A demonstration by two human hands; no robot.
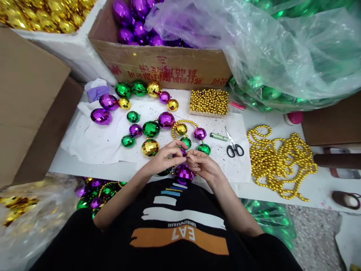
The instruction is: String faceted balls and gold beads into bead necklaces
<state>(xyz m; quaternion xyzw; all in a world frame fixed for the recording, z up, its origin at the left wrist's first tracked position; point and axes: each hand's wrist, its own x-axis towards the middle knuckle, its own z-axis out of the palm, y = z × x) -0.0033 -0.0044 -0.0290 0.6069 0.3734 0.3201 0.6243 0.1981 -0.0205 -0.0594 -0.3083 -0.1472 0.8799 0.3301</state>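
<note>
My left hand and my right hand meet at the near edge of the white cloth, fingertips pinched close together. Something thin and small is between them, too fine to name. Just below the fingers hangs a large purple faceted ball, and a green ball lies just beyond them. These seem part of a strand with a gold ball, a dark green ball, a purple ball and a loop of small gold beads. My hands partly hide a purple ball behind them.
Loose green, purple and gold balls lie at the back left, near a purple ball. A tray of gold beads, a lighter, scissors and gold bead chains are to the right. A cardboard box stands behind.
</note>
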